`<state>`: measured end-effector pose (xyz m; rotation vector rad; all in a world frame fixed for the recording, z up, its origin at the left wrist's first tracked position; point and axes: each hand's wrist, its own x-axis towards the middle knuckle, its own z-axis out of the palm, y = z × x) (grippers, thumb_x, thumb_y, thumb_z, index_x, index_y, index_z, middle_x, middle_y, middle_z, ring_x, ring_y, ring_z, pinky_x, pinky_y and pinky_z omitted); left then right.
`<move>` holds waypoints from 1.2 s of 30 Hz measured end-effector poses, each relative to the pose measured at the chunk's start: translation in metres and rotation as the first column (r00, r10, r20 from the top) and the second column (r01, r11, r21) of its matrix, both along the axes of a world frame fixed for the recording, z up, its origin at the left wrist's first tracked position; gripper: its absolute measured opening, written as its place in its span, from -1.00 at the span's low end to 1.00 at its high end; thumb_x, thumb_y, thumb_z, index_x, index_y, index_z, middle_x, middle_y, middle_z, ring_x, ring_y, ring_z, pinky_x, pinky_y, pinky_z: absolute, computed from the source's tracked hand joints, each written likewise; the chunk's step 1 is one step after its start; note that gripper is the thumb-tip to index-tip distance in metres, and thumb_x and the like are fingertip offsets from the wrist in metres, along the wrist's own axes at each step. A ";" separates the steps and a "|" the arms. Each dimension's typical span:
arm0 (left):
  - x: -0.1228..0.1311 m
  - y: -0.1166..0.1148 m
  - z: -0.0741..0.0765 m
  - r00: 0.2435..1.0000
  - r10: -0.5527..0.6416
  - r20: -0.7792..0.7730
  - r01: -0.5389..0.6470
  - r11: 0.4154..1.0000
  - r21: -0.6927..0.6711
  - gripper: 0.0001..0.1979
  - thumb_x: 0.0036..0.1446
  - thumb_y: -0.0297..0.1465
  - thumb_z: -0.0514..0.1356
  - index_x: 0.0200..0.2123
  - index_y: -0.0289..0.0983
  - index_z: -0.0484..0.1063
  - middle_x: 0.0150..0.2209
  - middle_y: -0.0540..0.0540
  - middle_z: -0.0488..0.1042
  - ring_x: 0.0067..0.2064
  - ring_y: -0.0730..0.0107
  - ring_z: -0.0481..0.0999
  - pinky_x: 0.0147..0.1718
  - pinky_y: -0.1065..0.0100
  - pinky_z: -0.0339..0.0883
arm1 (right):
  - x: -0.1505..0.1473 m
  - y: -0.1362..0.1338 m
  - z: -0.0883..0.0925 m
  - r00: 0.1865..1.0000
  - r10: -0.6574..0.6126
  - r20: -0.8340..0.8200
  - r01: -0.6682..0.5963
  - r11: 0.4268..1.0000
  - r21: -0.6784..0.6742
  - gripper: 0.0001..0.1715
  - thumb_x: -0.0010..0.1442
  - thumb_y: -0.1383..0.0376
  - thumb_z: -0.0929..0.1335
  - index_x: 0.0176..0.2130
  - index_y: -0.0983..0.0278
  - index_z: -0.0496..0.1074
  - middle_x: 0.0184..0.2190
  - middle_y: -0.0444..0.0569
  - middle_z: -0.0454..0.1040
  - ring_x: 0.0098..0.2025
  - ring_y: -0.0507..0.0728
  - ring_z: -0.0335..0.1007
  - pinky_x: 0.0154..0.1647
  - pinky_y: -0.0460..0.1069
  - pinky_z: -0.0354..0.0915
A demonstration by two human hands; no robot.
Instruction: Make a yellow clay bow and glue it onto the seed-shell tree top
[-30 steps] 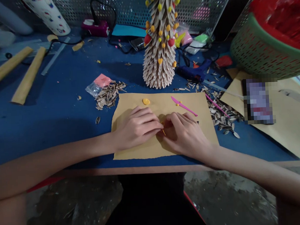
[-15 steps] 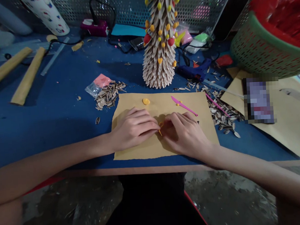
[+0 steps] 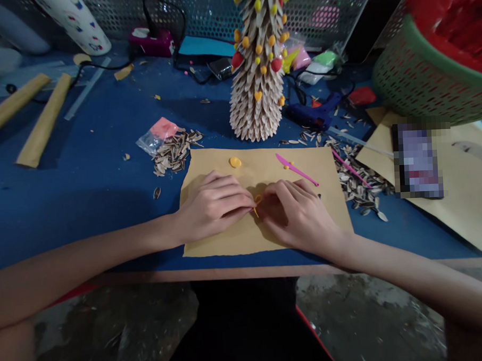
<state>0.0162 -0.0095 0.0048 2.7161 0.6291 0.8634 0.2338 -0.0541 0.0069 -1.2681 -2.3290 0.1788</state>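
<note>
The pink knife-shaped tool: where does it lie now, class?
In the head view, the pink knife-shaped tool lies on the brown paper sheet, toward its far right corner, just beyond the right hand.

Something red (image 3: 453, 27) is held by the green basket (image 3: 420, 71) at two o'clock; a magenta box (image 3: 155, 45) is spotted at eleven, a patterned white tumbler (image 3: 77, 22) at ten, tan tubes (image 3: 45, 120) just past nine.
</note>
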 end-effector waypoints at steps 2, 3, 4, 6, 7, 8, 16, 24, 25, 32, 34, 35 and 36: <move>0.000 0.000 0.000 1.000 -0.003 0.003 0.003 1.000 0.003 -0.90 0.33 -0.48 0.19 -0.21 -0.26 0.52 -0.23 0.03 0.67 -0.21 0.41 0.59 -0.22 0.30 0.26 | 0.000 0.000 0.000 1.000 0.000 -0.001 0.000 1.000 -0.009 -0.79 0.26 0.19 0.36 -0.21 0.28 0.30 -0.35 0.00 0.55 -0.32 0.19 0.52 -0.20 0.07 0.22; -0.001 0.000 0.000 1.000 -0.004 0.005 0.004 1.000 0.003 -0.91 0.33 -0.48 0.20 -0.21 -0.26 0.52 -0.23 0.04 0.67 -0.22 0.41 0.59 -0.22 0.30 0.26 | 0.001 0.000 0.000 1.000 0.003 -0.003 -0.003 1.000 -0.012 -0.79 0.27 0.19 0.36 -0.21 0.28 0.30 -0.35 0.00 0.56 -0.32 0.19 0.53 -0.20 0.07 0.22; -0.001 0.000 0.000 1.000 -0.006 0.005 0.006 1.000 0.001 -0.91 0.33 -0.49 0.20 -0.21 -0.26 0.52 -0.23 0.04 0.67 -0.21 0.42 0.60 -0.21 0.29 0.26 | 0.001 0.000 0.000 1.000 0.008 -0.005 -0.008 1.000 -0.015 -0.79 0.28 0.19 0.36 -0.21 0.29 0.31 -0.34 0.01 0.56 -0.32 0.19 0.53 -0.20 0.07 0.22; -0.002 0.000 0.000 1.000 -0.007 0.003 0.007 1.000 -0.005 -0.92 0.32 -0.49 0.21 -0.21 -0.26 0.52 -0.22 0.04 0.67 -0.21 0.42 0.60 -0.20 0.29 0.26 | 0.002 0.001 0.000 1.000 0.017 -0.011 -0.017 1.000 -0.017 -0.78 0.28 0.18 0.36 -0.21 0.29 0.31 -0.33 0.02 0.57 -0.31 0.19 0.53 -0.19 0.07 0.22; -0.002 0.000 0.000 1.000 -0.007 0.001 0.007 1.000 -0.008 -0.92 0.32 -0.49 0.21 -0.21 -0.26 0.52 -0.22 0.05 0.67 -0.21 0.42 0.60 -0.20 0.29 0.25 | 0.002 0.001 0.000 1.000 0.020 -0.013 -0.021 1.000 -0.018 -0.78 0.28 0.18 0.36 -0.21 0.29 0.31 -0.32 0.03 0.57 -0.30 0.19 0.53 -0.19 0.07 0.23; -0.002 0.000 0.000 1.000 -0.006 -0.001 0.006 1.000 -0.011 -0.91 0.32 -0.49 0.21 -0.21 -0.25 0.52 -0.21 0.05 0.67 -0.21 0.43 0.60 -0.19 0.29 0.25 | 0.003 0.001 0.000 1.000 0.022 -0.015 -0.022 1.000 -0.020 -0.78 0.28 0.18 0.36 -0.21 0.29 0.30 -0.32 0.03 0.57 -0.29 0.19 0.53 -0.18 0.07 0.23; -0.004 -0.001 0.000 1.000 0.006 0.006 -0.005 0.998 -0.069 -0.89 0.34 -0.47 0.19 -0.21 -0.22 0.53 -0.19 0.05 0.67 -0.17 0.44 0.61 -0.16 0.29 0.26 | 0.004 0.001 -0.001 0.999 0.020 -0.037 -0.021 0.999 -0.026 -0.79 0.27 0.19 0.37 -0.20 0.26 0.29 -0.32 0.02 0.57 -0.29 0.20 0.52 -0.17 0.08 0.24; -0.006 0.000 0.001 1.000 0.017 0.005 -0.016 0.993 -0.114 -0.87 0.34 -0.45 0.18 -0.23 -0.21 0.54 -0.20 0.02 0.67 -0.18 0.42 0.61 -0.19 0.27 0.28 | 0.004 0.000 0.000 0.999 0.020 -0.039 -0.022 0.999 -0.046 -0.81 0.30 0.19 0.35 -0.22 0.24 0.28 -0.33 0.01 0.55 -0.30 0.18 0.48 -0.17 0.07 0.23; -0.006 0.000 0.001 1.000 0.017 0.004 -0.016 0.993 -0.117 -0.87 0.34 -0.45 0.18 -0.23 -0.21 0.54 -0.21 0.02 0.67 -0.19 0.42 0.61 -0.19 0.27 0.28 | 0.004 0.000 0.000 0.999 0.024 -0.039 -0.026 0.998 -0.051 -0.82 0.30 0.20 0.35 -0.23 0.24 0.28 -0.33 0.01 0.54 -0.30 0.18 0.47 -0.17 0.07 0.22; -0.005 -0.001 0.001 1.000 0.017 0.004 -0.016 0.994 -0.112 -0.88 0.35 -0.46 0.18 -0.22 -0.22 0.53 -0.21 0.03 0.67 -0.18 0.41 0.61 -0.20 0.27 0.26 | 0.008 -0.002 -0.001 0.993 0.083 -0.078 -0.090 0.993 -0.081 -0.96 0.31 0.34 0.32 -0.21 0.25 0.31 -0.27 0.01 0.51 -0.26 0.15 0.42 -0.17 0.06 0.20; -0.005 -0.001 0.000 1.000 0.014 0.008 -0.013 0.994 -0.105 -0.89 0.35 -0.45 0.18 -0.22 -0.22 0.53 -0.20 0.03 0.67 -0.18 0.41 0.61 -0.19 0.27 0.25 | 0.009 -0.002 0.000 0.992 0.089 -0.086 -0.098 0.990 -0.106 -1.00 0.33 0.35 0.30 -0.20 0.25 0.32 -0.26 0.01 0.51 -0.24 0.15 0.42 -0.17 0.06 0.20; -0.005 -0.001 0.000 1.000 0.014 0.009 -0.013 0.995 -0.102 -0.89 0.35 -0.45 0.18 -0.22 -0.22 0.53 -0.20 0.03 0.67 -0.18 0.41 0.61 -0.19 0.27 0.25 | 0.009 -0.002 0.001 0.992 0.093 -0.089 -0.104 0.987 -0.120 -0.97 0.35 0.36 0.28 -0.20 0.25 0.32 -0.26 0.01 0.51 -0.23 0.15 0.42 -0.17 0.06 0.21; -0.006 -0.001 0.000 1.000 0.014 0.009 -0.013 0.995 -0.101 -0.88 0.35 -0.45 0.18 -0.22 -0.22 0.53 -0.20 0.03 0.67 -0.18 0.41 0.61 -0.19 0.27 0.25 | 0.008 -0.003 0.002 0.991 0.096 -0.090 -0.108 0.985 -0.131 -0.95 0.36 0.36 0.27 -0.20 0.25 0.33 -0.25 0.01 0.51 -0.22 0.15 0.43 -0.17 0.06 0.21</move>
